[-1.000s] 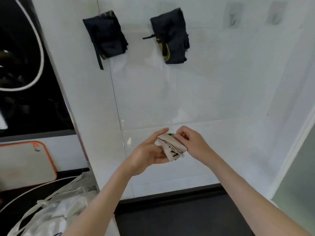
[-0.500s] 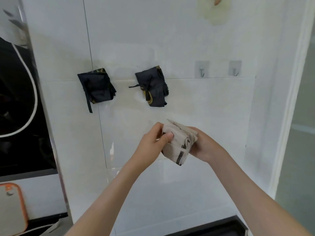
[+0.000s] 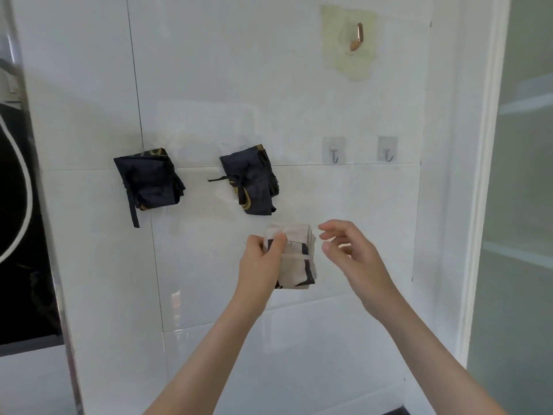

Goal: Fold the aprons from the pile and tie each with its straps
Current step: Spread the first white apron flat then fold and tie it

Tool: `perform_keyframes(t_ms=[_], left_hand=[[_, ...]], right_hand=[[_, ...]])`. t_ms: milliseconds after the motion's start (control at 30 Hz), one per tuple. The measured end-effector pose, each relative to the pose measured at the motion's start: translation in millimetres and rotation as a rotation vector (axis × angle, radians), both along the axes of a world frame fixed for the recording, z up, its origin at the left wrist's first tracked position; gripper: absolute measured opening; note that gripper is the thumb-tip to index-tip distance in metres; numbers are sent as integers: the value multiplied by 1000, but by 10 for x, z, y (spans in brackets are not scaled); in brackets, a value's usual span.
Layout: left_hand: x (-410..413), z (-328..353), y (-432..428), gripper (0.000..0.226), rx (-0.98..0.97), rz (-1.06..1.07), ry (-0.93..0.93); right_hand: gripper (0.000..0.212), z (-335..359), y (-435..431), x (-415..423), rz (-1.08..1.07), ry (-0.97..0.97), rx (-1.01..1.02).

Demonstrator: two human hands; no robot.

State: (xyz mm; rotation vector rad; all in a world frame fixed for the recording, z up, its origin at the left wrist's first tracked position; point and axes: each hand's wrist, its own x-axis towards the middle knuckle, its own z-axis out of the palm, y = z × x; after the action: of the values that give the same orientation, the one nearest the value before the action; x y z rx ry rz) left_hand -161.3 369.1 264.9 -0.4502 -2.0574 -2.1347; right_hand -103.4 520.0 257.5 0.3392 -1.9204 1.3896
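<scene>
**Right hand off the bundle, left hand carries it alone**

Since half a second back, right hand (image 3: 351, 253) has let go of the pale folded apron (image 3: 296, 259) and now hangs just beside its right edge, fingers spread and loosely curled, holding nothing. Left hand (image 3: 260, 259) has the bundle by itself: thumb and fingers closed on the upper left corner, where a light strap (image 3: 294, 257) crosses the front.

Bundle sits in the air in front of the white tiled wall (image 3: 209, 85), below and slightly right of the second of two dark folded aprons. Both dark ones, left dark apron (image 3: 148, 181) and right dark apron (image 3: 250, 182), hang against the wall with strap ends dangling. Further right, two small clear hooks, near hook (image 3: 334, 151) and far hook (image 3: 388, 151), are bare; a copper hook (image 3: 356, 36) sits higher up.

Handling, as a judgement: soft cloth, light, no stiffness of its own (the folds hold only because the strap binds them). Best grip is across the strap or pinching the whole thickness at a corner; a hold on one outer layer would likely let the stack fan open. Not fragile, not slippery.

View has also shifted since the earlier frame: wall hooks and dark aprons now sit lower and larger, and the pale bundle is turned more squarely toward the camera.
</scene>
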Motion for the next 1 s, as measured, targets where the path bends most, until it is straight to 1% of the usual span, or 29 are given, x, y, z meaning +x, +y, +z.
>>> perform_keyframes(t_ms=[67,100,133,200,267,300,333,400,467,500,533,567,600,633,667,733,767,800,833,867,900,933,967,1000], left_hand=[[2,44,80,31,-72,-21,18],[9,75,125,31,-78,-29,15],[11,112,161,31,-63,-44,-4],[33,203,203,28,75,-145,-84],[28,302,195,26,249,-328,-155],[28,331,167,30,291,-436,-186],[28,378,142,36,301,-535,-202],[19,425,83,36,302,-628,-212],[26,431,95,31,262,-531,-148],[33,416,128,30,158,-420,-74],[27,400,181,32,6,-293,15],[30,368,230,38,-131,-185,95],[35,345,296,49,-211,-140,130],[28,321,369,59,-230,-161,116],[23,317,445,60,-191,-221,75],[25,317,609,40,-63,-331,40],[19,327,681,32,-20,-333,61],[-4,346,748,28,12,-321,90],[-25,372,800,27,21,-289,125],[-44,407,843,27,7,-251,157],[-72,444,887,24,-13,-206,187],[-111,495,914,18,-19,-181,193],[-141,580,938,9,-7,-173,183],[-179,654,957,14,-4,-179,169]], right_hand=[[24,81,-53,6,-105,10,383],[26,107,-68,-13,-151,-9,508],[29,130,-59,-36,-184,-30,557],[43,183,-1,-33,-150,-70,543],[59,234,76,10,-77,-113,545],[62,245,107,46,-72,-121,542],[60,276,145,72,-95,-95,518],[44,311,214,96,-117,-40,356],[21,381,262,105,-74,-29,156],[14,394,290,98,-62,-34,63],[13,398,328,86,-50,-42,-24],[16,388,344,80,-25,-55,-111],[18,387,354,82,7,-67,-197],[20,381,359,83,40,-70,-271],[20,373,372,75,71,-69,-332],[21,353,429,54,94,-48,-362],[28,347,483,43,78,-28,-307],[39,355,570,17,29,-1,-189],[50,375,654,-8,-32,24,-14],[55,416,724,-28,-90,34,172],[54,463,795,-64,-132,38,330],[47,507,858,-114,-153,29,425],[38,570,921,-170,-159,23,452],[30,633,966,-228,-159,18,446]])
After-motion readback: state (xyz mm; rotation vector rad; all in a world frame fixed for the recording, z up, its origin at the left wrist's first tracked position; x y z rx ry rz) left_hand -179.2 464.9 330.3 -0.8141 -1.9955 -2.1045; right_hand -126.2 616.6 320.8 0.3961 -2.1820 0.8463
